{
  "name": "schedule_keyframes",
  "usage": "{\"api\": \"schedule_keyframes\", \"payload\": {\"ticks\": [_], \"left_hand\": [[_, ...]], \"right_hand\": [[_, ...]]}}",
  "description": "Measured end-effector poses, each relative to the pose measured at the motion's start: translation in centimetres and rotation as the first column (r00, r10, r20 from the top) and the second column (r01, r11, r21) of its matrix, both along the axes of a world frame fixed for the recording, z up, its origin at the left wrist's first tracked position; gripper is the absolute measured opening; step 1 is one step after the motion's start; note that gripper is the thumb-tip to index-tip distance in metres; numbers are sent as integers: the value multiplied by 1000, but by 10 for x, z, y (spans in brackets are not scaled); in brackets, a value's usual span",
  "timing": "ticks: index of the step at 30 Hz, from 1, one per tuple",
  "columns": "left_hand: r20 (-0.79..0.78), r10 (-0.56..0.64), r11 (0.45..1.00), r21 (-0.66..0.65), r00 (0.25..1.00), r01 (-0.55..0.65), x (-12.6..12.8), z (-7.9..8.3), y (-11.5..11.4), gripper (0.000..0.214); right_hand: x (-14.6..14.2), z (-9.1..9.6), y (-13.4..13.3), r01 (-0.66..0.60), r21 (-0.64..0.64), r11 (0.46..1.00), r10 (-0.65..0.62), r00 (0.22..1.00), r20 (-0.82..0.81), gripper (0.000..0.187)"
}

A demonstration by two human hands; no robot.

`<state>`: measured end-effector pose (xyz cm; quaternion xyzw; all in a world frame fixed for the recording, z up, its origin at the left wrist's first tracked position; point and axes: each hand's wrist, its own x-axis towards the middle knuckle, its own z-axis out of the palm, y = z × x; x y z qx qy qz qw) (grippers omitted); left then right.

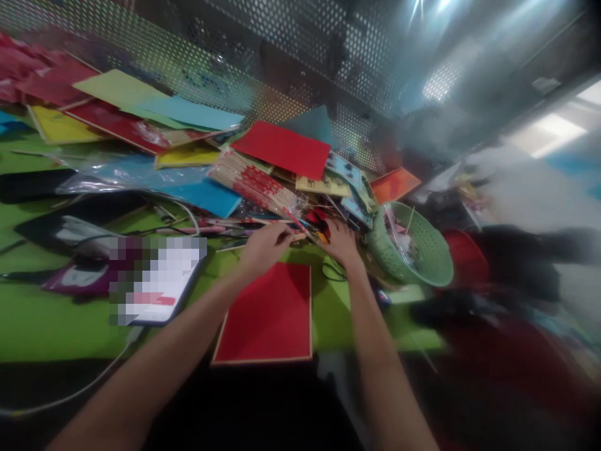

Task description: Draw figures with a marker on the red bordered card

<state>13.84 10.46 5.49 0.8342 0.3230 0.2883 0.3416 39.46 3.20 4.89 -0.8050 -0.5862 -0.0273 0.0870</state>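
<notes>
The red panel (pixel 267 313) lies flat on the green bench (pixel 333 326), nearest the person; the left wrist and forearm cover part of its left side. To the left of the red panel, a phone (pixel 164 285) has its screen broken into coarse squares, so its text cannot be read; only a reddish strip stands out. Beyond the red panel, a pale yellow card (pixel 323 186) bears a row of dark marks, too small to tell as letters or pictures, and the light-blue cards (pixel 346 168) behind it carry dark printed shapes, equally unclear. A bundle of sticks (pixel 253 181) with red markings, also beyond the panel, has its lower end lost in shiny wrap and clutter.

Just past the panel's far edge, the left hand (pixel 263 249) has thumb and fingers drawn close; whether they are clamped on anything cannot be told. The right hand (pixel 342 243), beyond the panel's far right corner, reaches over red and orange-yellow pieces (pixel 319 219) that it partly hides; its grip cannot be told either. A slender rod (pixel 295 220) slants between the hands. Right of the panel, the green basket (pixel 382 241) holds blurred scraps.
</notes>
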Motion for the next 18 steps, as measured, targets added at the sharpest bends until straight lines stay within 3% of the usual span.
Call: {"api": "schedule_keyframes", "payload": {"ticks": [4,9,11,13,15,18], "left_hand": [[73,12,996,-87,997,-6,-1,5,-1,24],[145,39,984,-177,989,-13,0,7,-1,26],[174,50,979,-204,983,-13,-1,7,-1,25],[204,58,973,-229,977,-10,-1,7,-1,24],[233,66,968,-250,970,-5,-1,7,-1,23],[277,78,962,-272,958,0,0,5,-2,22]], "right_hand": [[-8,-4,8,63,-17,998,-62,997,54,73],[-12,7,1,88,51,995,-91,994,67,63],[-8,12,-6,102,132,986,-103,995,4,61],[-6,16,-13,108,238,965,-71,985,-159,60],[-10,18,-20,119,327,938,28,911,-412,55],[-29,16,-24,132,320,938,147,686,-713,50]]}}
